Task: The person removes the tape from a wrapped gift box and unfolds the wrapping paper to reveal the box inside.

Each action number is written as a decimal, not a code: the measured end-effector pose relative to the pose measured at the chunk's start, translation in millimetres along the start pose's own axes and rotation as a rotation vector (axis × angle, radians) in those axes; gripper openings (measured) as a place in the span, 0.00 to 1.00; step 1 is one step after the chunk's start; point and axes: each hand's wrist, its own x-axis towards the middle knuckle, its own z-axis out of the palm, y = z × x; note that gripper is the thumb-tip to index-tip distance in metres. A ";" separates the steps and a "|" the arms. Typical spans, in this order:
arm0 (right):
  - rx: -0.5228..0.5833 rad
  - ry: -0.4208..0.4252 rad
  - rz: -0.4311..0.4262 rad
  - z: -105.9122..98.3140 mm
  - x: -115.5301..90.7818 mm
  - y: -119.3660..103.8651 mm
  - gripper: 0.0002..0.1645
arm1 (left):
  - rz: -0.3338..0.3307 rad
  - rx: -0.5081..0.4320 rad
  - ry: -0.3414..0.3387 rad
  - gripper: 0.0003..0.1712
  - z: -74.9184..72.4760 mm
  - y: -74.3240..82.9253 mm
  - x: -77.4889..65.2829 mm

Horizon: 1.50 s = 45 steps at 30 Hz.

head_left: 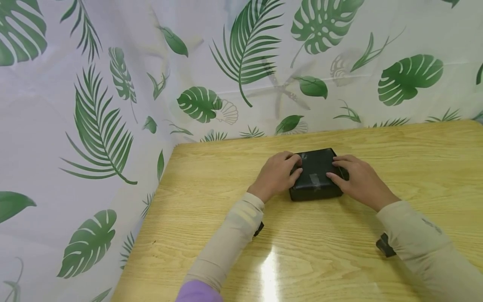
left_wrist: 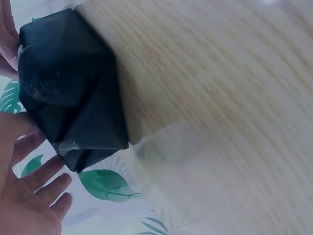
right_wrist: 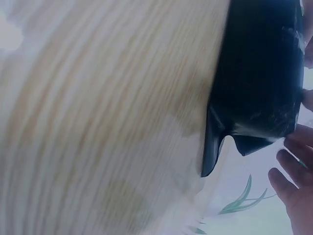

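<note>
A flat box wrapped in black sheeting (head_left: 316, 163) lies on the table, with a strip of clear tape (head_left: 315, 181) on its top near the front. My left hand (head_left: 277, 173) rests on its left edge, thumb and fingertips on the top. At the opposite edge, my right hand (head_left: 356, 178) touches the top with thumb and fingertips. The left wrist view shows folded wrapping (left_wrist: 93, 110) at the near end and the left hand's outer fingers (left_wrist: 49, 178) loosely spread. Loose wrapping (right_wrist: 213, 147) juts from the other end in the right wrist view, beside the relaxed right fingers (right_wrist: 288, 174).
The wood-grain table (head_left: 211, 176) extends around the box, its left edge slanting toward the front. Behind and to the left hangs a white leaf-print cloth (head_left: 151, 84). Small black devices (head_left: 385, 245) are worn under both sleeved wrists.
</note>
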 end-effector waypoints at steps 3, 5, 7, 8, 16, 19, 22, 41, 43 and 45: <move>0.002 0.050 -0.029 0.8 -2.1 0.9 0.23 | -0.001 0.008 -0.019 0.13 -0.3 -1.1 -1.1; 0.005 0.077 -0.035 1.1 -3.4 1.7 0.21 | -0.016 -0.001 -0.045 0.14 -0.1 -1.9 -2.0; 0.016 0.090 -0.030 1.5 -4.3 2.3 0.19 | -0.035 0.003 -0.065 0.16 0.7 -2.5 -2.6; 0.019 0.093 -0.026 1.7 -4.8 2.4 0.18 | -0.046 0.010 -0.075 0.18 0.7 -2.5 -2.9; -0.015 0.141 -0.001 2.8 -5.1 0.4 0.17 | -0.115 0.097 -0.114 0.24 -2.1 2.3 -5.7; -0.050 0.168 -0.001 2.2 -4.1 -0.6 0.15 | -0.144 0.101 -0.115 0.24 -2.4 5.1 -7.2; -0.073 0.171 0.010 1.2 -3.8 -0.6 0.14 | -0.169 0.095 -0.108 0.25 -1.9 8.2 -8.5; 0.016 -0.139 0.195 5.4 3.2 -3.1 0.51 | -0.186 -0.039 -0.059 0.23 -1.6 22.0 -19.2; 0.020 -0.159 0.194 4.9 4.6 -2.9 0.53 | -0.181 -0.017 -0.052 0.22 -1.5 23.7 -20.0; 0.034 -0.181 0.194 4.5 5.9 -2.0 0.53 | -0.176 0.018 -0.042 0.22 -1.7 25.2 -20.4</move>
